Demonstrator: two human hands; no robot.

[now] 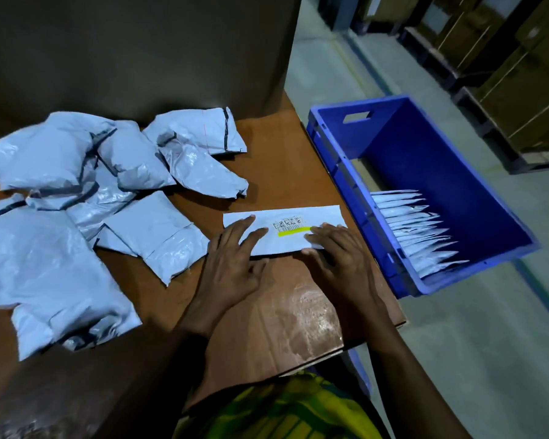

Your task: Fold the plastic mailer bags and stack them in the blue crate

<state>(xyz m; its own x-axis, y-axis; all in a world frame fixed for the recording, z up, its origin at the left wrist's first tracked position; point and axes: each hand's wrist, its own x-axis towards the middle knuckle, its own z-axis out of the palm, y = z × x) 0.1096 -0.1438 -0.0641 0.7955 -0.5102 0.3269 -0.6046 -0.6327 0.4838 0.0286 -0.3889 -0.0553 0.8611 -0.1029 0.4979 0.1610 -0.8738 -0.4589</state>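
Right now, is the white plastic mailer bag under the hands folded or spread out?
Folded: the white plastic mailer bag lies as a narrow flat strip.

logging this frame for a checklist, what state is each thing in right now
folded mailer, flat on the table, folded into a narrow strip, label side up
left hand, open, fingers pressing the mailer's left end
right hand, open, fingers flat on the mailer's right end
loose mailers, crumpled, unfolded, heaped on the table's left
blue crate, open-topped, partly filled
stacked mailers, folded, in a row inside the crate
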